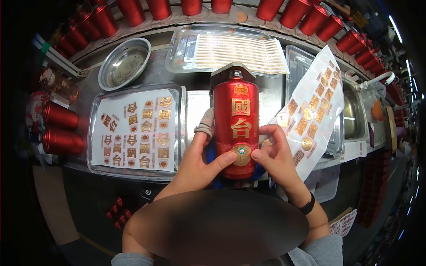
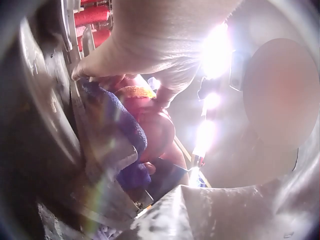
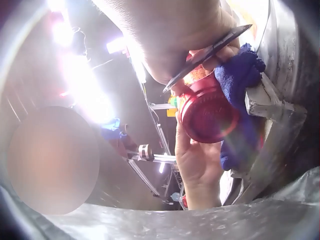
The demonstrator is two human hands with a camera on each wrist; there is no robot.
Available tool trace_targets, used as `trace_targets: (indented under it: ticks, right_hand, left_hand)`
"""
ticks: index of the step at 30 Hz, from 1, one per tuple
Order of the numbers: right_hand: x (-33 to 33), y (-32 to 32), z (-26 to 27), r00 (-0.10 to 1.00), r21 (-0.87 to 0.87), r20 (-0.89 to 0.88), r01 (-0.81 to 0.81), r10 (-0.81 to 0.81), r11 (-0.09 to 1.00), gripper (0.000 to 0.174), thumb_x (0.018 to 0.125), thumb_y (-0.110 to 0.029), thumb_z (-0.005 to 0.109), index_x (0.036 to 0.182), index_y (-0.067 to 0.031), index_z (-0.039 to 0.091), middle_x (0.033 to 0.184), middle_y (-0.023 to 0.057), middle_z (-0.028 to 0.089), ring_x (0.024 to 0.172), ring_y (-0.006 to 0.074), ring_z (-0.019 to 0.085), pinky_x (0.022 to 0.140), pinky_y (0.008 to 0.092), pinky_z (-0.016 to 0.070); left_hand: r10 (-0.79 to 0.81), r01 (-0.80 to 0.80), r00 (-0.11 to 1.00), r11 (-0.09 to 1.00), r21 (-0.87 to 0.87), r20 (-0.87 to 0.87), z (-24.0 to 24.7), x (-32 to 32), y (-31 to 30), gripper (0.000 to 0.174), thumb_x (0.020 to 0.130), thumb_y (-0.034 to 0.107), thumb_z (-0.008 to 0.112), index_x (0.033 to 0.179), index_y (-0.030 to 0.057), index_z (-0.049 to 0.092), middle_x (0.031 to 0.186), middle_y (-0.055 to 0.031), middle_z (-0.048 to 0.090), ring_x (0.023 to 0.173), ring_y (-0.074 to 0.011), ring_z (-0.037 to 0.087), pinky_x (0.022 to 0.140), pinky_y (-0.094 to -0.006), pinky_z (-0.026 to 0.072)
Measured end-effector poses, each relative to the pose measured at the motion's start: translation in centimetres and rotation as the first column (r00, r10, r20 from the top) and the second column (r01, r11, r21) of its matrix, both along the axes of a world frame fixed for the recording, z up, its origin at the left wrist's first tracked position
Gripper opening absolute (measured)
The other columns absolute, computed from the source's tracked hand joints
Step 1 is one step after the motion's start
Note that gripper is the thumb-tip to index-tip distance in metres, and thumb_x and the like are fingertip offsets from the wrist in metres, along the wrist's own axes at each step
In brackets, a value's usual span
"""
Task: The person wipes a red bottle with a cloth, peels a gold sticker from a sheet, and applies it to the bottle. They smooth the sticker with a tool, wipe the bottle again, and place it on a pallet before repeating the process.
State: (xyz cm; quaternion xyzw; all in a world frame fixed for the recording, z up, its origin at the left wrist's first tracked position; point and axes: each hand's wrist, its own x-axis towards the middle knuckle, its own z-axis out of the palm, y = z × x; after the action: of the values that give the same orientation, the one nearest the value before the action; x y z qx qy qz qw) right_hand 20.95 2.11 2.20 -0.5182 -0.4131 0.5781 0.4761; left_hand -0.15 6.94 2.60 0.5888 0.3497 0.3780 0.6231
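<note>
A red bottle (image 1: 236,102) with raised gold characters lies in a stand lined with blue cloth (image 2: 127,120), its neck away from me. Low on its front sits a round gold medallion (image 1: 242,155) with a small green centre. My left hand (image 1: 195,155) holds the bottle's left side, its thumb pressing the medallion's left edge; a fabric cover wraps one finger. The right hand (image 1: 279,155) has its thumb at the medallion's right edge and its index finger bent against the bottle. A thin dark pointed tool (image 3: 210,56) lies across the right palm, beneath curled fingers.
Left of the bottle is a tray (image 1: 93,133) of gold character stickers. A backing sheet (image 1: 330,60) of stickers slants at right. Behind stand a steel bowl (image 1: 106,82) and a tray (image 1: 175,48) of striped strips. Red bottles (image 1: 131,11) line the far conveyor.
</note>
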Motion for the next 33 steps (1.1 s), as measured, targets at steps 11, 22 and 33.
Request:
trace_targets:
  ticks: [11, 22, 33]
  right_hand:
    - [-0.44, 0.27, 0.33, 0.997, -0.003, 0.062, 0.036, -0.036, 0.999, 0.058, 0.082, -0.022, 0.082, 0.122, -0.0047, 0.043, 0.068, -0.0093, 0.043, 0.053, -0.0037, 0.034, 0.047, 0.0145, 0.0248]
    - [-0.70, 0.05, 0.37, 0.992, 0.014, 0.108, 0.057, -0.058, 0.998, 0.060, 0.080, -0.023, 0.081, 0.123, -0.0039, 0.043, 0.070, -0.0084, 0.041, 0.055, -0.0020, 0.032, 0.049, 0.0164, 0.0244]
    - [-0.59, 0.00, 0.60, 0.976, -0.002, 0.218, 0.028, -0.027, 1.000, 0.062, 0.079, -0.025, 0.082, 0.122, -0.0047, 0.043, 0.070, -0.0084, 0.041, 0.055, -0.0017, 0.030, 0.048, 0.0173, 0.0233]
  left_hand:
    - [-0.033, 0.036, 0.997, 0.998, -0.048, 0.065, -0.02, -0.21, 0.16, 0.087, 0.091, 0.018, 0.070, 0.152, -0.0066, 0.014, 0.155, -0.0199, 0.028, 0.144, -0.0260, 0.028, 0.117, -0.0375, 0.0223]
    - [-0.049, 0.050, 0.997, 0.998, -0.026, 0.054, 0.08, -0.32, -0.11, 0.091, 0.089, 0.020, 0.072, 0.153, -0.0058, 0.012, 0.154, -0.0201, 0.029, 0.144, -0.0258, 0.028, 0.116, -0.0371, 0.0234]
    - [-0.055, 0.055, 0.998, 0.998, -0.002, -0.003, 0.45, -0.27, -0.14, 0.096, 0.086, 0.021, 0.075, 0.153, -0.0060, 0.011, 0.154, -0.0212, 0.029, 0.144, -0.0270, 0.028, 0.116, -0.0380, 0.0237]
